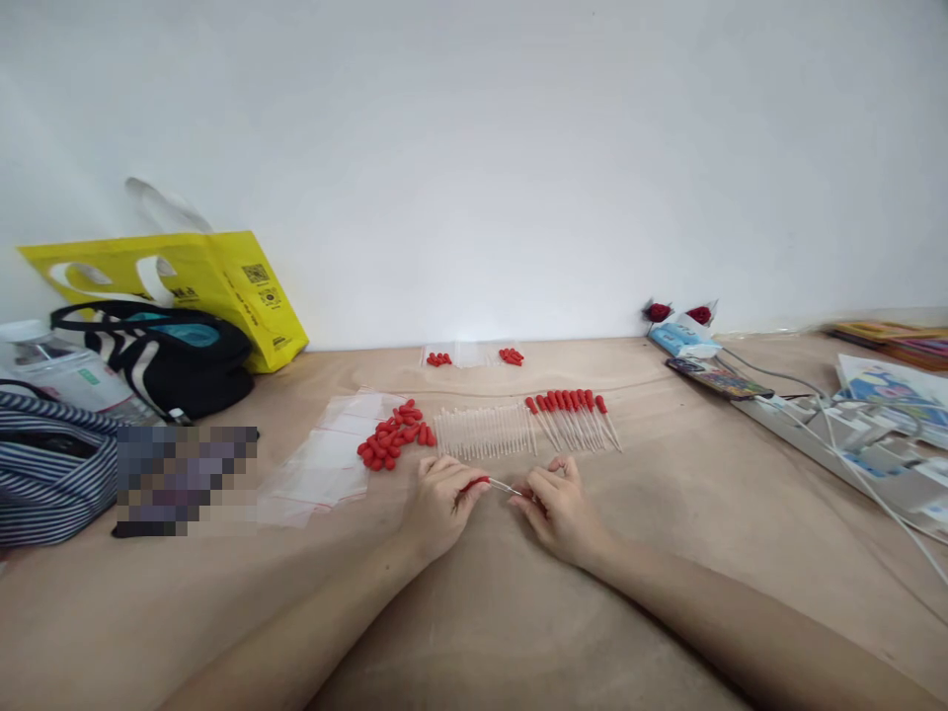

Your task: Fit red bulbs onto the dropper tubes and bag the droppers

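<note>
Between the fingertips of my left hand [442, 499] is a red rubber dropper bulb [475, 484]. A thin glass dropper tube [505, 486] runs from the bulb's end to my right hand [554, 504], whose thumb and fingers pinch its other end. How deep the tube sits in the bulb is too small to tell. Beyond my hands lies a row of bare glass tubes [481, 433]. To its right are several droppers [578, 415] with red bulbs on their upper ends. Left of the row is a heap of loose red bulbs [389, 436].
Clear plastic zip bags [326, 459] lie left of the heap. Small bags holding red bulbs [438, 359] rest near the wall. A yellow bag [229, 286], a black bag [189, 370] and a striped pouch [59, 474] stand left; a power strip [807, 420] with cables is right.
</note>
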`<state>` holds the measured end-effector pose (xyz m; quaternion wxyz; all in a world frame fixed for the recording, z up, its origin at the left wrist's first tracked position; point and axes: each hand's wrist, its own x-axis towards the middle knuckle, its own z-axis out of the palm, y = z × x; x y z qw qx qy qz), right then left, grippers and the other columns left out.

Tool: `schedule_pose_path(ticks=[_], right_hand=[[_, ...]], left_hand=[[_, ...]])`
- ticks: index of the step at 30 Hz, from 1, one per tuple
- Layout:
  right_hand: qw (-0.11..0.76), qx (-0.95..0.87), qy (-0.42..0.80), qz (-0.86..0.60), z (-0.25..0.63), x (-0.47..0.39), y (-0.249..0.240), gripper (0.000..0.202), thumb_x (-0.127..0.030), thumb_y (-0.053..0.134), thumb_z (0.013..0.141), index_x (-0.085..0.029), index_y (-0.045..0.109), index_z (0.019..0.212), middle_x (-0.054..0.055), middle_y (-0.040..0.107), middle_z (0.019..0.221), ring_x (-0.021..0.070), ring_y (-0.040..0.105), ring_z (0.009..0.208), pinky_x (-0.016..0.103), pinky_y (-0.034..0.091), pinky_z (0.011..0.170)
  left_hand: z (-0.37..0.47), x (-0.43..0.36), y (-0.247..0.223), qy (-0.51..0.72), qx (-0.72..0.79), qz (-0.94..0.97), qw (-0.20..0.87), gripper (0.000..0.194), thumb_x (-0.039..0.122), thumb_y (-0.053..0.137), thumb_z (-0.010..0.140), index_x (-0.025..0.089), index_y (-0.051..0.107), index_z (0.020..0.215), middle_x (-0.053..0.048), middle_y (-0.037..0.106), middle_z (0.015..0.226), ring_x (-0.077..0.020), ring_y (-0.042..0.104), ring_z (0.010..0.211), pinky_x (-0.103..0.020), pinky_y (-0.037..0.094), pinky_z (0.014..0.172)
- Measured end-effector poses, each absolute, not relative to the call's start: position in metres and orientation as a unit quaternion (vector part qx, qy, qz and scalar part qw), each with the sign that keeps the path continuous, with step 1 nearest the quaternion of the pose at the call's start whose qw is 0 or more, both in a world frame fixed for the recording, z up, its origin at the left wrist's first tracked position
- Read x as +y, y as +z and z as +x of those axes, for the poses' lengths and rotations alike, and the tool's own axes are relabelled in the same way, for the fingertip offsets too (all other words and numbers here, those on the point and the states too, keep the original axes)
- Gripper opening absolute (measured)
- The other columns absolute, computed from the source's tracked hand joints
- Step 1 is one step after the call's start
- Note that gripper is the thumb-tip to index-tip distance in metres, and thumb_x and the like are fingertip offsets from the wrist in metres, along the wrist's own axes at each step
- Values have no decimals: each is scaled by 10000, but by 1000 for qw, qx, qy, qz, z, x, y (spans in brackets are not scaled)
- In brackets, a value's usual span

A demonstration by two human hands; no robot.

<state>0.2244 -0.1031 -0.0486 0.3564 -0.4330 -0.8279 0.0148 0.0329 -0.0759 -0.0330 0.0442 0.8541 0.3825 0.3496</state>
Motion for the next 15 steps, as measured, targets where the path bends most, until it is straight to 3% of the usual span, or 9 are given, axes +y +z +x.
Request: schedule_pose_path(ticks=[15], right_hand=[[355, -852, -27, -382, 233, -102, -47, 226, -216, 383, 863, -173, 594, 792, -6, 595, 652, 99, 443, 559, 303, 207, 689]], left_hand=[[34, -82, -29, 318, 302, 898, 28, 161, 243, 464, 835, 189, 584, 742, 11, 650, 646, -157, 551, 694, -344, 258, 734]])
